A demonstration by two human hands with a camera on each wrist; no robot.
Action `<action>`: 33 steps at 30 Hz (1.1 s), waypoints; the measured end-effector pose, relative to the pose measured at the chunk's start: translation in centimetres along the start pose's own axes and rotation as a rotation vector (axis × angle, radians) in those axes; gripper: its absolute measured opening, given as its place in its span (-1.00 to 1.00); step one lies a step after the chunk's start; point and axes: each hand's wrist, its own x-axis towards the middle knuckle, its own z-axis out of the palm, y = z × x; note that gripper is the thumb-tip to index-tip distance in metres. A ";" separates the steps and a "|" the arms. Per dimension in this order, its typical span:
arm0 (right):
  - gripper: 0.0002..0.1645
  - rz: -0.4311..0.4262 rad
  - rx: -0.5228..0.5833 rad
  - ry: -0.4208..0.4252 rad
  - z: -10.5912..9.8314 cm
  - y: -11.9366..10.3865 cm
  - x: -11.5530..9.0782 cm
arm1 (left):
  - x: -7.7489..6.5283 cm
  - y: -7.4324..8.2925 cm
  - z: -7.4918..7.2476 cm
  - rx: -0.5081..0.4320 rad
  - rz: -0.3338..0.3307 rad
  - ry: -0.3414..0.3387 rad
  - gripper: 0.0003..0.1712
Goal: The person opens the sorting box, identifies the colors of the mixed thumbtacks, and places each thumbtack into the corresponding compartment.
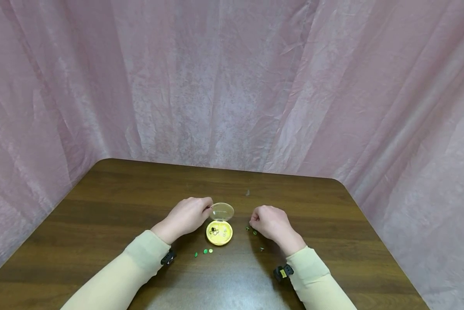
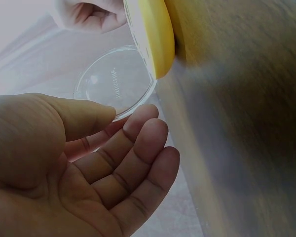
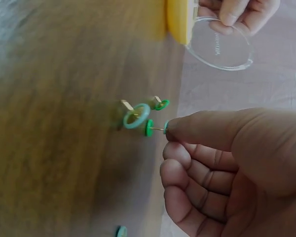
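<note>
A round yellow case (image 1: 219, 233) lies open on the table, with dark small bits and pale ones inside. Its clear lid (image 1: 222, 211) stands raised at the back. My left hand (image 1: 188, 215) pinches the lid's edge between thumb and index finger; the other fingers curve loosely below. To the right of the case, my right hand (image 1: 271, 224) pinches a tiny teal-green thumbtack (image 3: 166, 127) with a gold pin, partly hidden by the fingertips. Close by lie similar green thumbtacks (image 3: 137, 116), pins sticking up.
Another thumbtack (image 1: 261, 249) lies nearer the right wrist. In front of the case are small green discs (image 1: 205, 251) and a pale yellow one (image 1: 210, 250). The brown wooden table (image 1: 146, 181) ends at a pink curtain (image 1: 216, 86). Both wrists carry small black cameras (image 1: 168, 257).
</note>
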 end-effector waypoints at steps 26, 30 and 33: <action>-0.87 -0.018 1.654 -0.319 -3.5 -1.0 -0.1 | -0.3 -0.1 0.3 0.004 0.013 0.016 -0.89; -0.88 -0.090 1.767 -0.368 -4.2 -1.3 -0.5 | -0.2 -0.1 0.3 0.008 0.022 0.024 -0.89; -0.84 -0.145 1.790 -0.388 -4.5 -1.5 -0.6 | -0.2 -0.1 0.3 0.011 0.025 0.027 -0.88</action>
